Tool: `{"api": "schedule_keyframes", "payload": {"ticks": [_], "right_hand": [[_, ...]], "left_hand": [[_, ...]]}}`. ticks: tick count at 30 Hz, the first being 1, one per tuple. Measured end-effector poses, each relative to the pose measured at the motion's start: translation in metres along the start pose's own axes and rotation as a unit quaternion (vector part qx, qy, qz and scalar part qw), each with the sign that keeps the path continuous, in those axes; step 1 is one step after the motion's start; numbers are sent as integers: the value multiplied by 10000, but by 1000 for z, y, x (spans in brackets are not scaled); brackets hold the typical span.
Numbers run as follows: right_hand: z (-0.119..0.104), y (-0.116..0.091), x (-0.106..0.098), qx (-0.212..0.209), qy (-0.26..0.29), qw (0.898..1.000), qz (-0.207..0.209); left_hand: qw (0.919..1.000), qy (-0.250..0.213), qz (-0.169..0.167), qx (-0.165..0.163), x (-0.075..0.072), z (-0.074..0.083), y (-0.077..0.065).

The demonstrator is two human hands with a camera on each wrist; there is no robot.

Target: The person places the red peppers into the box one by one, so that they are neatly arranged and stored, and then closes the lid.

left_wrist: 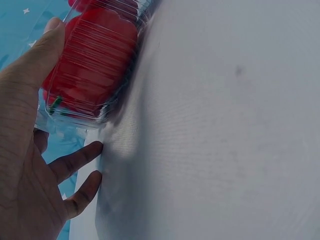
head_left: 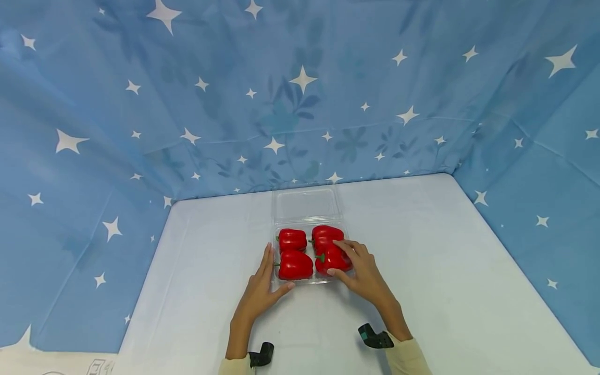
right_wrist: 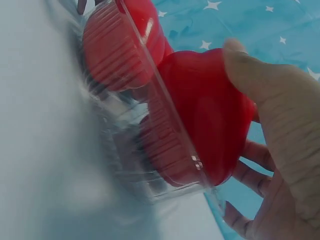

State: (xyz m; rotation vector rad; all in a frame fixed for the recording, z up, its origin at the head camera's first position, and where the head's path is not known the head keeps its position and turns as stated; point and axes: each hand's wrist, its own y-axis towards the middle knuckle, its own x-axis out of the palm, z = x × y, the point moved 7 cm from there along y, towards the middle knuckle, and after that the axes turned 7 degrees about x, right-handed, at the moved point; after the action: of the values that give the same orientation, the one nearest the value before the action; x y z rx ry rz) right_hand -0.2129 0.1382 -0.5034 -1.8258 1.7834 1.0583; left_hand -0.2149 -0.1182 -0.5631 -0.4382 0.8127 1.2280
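A clear plastic clamshell box lies on the white table with several red bell peppers in it. My right hand grips the front right bell pepper, thumb on the near side and fingers on the far side. In the right wrist view that pepper stands partly above the box's rim. My left hand rests along the box's left side, fingers extended and thumb at its front edge. Nearest to it is the front left bell pepper. Two more peppers, at the back left and back right, lie behind.
The box's clear lid is folded back flat toward the rear of the white table. A blue curtain with white stars surrounds the table's back and sides. Printed cardboard shows at the lower left.
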Motion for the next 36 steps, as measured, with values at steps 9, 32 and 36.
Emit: {"api": "schedule_keyframes", "payload": {"ticks": [9,32,36], "right_hand": [[-4,0,-3,-167,-253,9992,251],[-11,-5,5,-233,-872,9952,380],[-10,-5,7,-252,-806,9952,498]], "left_hand": [[10000,-24,1,18,-1,2,2],[10000,-72,26,-44,0,3,0],[9999,-98,25,-42,0,3,0]]}}
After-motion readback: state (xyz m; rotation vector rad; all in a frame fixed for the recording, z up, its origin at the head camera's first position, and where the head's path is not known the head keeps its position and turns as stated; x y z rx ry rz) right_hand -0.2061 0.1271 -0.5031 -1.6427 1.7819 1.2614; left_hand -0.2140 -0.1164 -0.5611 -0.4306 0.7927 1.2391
